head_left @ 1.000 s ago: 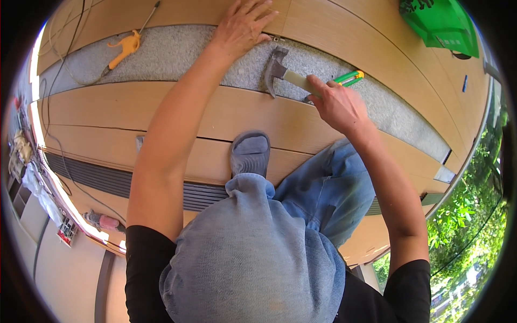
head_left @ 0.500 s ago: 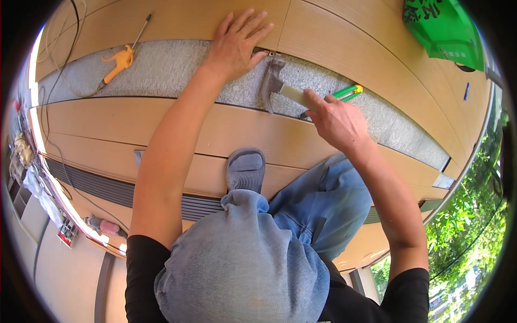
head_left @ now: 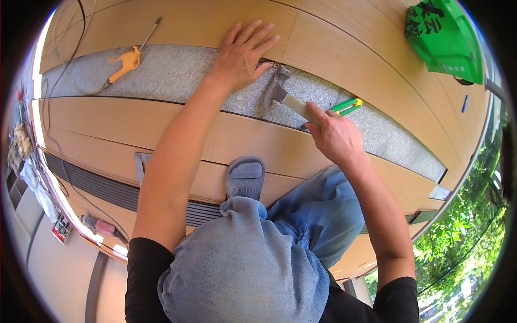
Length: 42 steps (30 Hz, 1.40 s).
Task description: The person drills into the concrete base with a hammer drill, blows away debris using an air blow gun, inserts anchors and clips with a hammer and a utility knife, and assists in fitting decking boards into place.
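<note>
My left hand (head_left: 240, 56) lies flat, fingers spread, on the edge of a tan floor board (head_left: 204, 32), its thumb stretched toward a small metal clip (head_left: 276, 65) at the board's edge. In my right hand (head_left: 338, 134) is a claw hammer (head_left: 295, 102), gripped by its pale handle. The hammer's head is right beside the clip, over a strip of grey rough base (head_left: 172, 70) bared between the boards. Just past my right fingers, a green utility knife (head_left: 346, 106) with a yellow end lies on that strip.
An orange-handled tool (head_left: 126, 63) with a thin metal shaft and a cable lie at the left. A green bag (head_left: 444, 43) stands far right, near a blue pen-like item (head_left: 465, 103). A dark slotted grate (head_left: 97, 180) crosses behind my slippered foot (head_left: 245, 175).
The view has shifted slightly, so the boards and tools sit a little lower. The hammer's head remains beside the clip, and my left hand stays flat on the board.
</note>
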{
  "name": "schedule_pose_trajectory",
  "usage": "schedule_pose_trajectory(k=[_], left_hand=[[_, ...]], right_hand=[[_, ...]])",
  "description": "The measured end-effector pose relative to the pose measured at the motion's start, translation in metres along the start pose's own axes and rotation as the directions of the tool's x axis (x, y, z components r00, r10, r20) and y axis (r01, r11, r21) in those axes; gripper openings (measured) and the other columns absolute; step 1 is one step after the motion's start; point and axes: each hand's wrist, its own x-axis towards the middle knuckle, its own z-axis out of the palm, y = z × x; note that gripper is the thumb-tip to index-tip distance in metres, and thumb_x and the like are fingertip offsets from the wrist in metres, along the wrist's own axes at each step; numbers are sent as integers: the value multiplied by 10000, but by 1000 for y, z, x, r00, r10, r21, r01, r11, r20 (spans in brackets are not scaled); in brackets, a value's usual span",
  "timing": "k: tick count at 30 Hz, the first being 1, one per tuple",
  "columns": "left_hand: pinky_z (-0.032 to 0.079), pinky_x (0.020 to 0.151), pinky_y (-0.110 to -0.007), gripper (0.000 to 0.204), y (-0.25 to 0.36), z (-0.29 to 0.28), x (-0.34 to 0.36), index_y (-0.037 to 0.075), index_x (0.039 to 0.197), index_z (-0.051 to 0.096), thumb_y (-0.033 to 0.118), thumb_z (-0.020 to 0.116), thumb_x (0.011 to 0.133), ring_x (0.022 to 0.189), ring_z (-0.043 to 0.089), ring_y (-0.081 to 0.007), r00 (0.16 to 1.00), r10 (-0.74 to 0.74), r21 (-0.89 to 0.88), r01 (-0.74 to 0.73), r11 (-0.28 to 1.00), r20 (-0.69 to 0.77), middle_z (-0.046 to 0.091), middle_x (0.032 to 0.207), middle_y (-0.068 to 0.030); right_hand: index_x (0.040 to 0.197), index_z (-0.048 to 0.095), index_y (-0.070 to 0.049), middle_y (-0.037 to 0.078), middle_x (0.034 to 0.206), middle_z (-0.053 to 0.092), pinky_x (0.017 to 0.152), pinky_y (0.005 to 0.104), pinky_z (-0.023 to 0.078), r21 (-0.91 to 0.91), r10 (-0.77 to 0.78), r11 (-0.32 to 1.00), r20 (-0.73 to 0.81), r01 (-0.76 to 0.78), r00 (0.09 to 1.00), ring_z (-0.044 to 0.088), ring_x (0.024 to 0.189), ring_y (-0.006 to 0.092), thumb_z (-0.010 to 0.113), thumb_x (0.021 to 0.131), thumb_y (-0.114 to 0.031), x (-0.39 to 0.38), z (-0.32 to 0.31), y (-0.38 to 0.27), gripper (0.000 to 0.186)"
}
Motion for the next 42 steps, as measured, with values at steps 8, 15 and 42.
schedule_pose_trajectory(k=[8, 15, 42], left_hand=[[211, 1265, -510, 675, -2, -1, -12, 220, 1533, 491, 323, 739, 914, 1544, 300, -257, 999, -48, -14, 48, 999, -15, 380, 1652, -50], [234, 1248, -523, 566, 7, -40, -117, 167, 1461, 560, 252, 699, 919, 1497, 359, -314, 870, -485, -59, 481, 875, -89, 457, 1571, -109], [297, 1215, -493, 358, 0, -23, -209, 157, 1248, 718, 311, 609, 944, 1377, 499, -287, 876, -401, 81, 436, 897, -269, 594, 1455, -93]], right_hand=[[1363, 584, -136, 234, 888, 711, 732, 523, 550, 355, 147, 928, -74, -112, 986, 687, 846, 459, 683, 961, -304, -102, 12, 16, 447], [1472, 465, -32, -24, 791, 538, 561, 221, 371, 843, 508, 402, 120, -358, 853, 454, 638, 51, 566, 1079, -225, -248, 41, 46, 450], [1222, 576, -30, 86, 879, 615, 720, 331, 487, 681, 591, 675, -271, -282, 760, 551, 769, 163, 639, 1042, -267, -260, 112, 78, 305]])
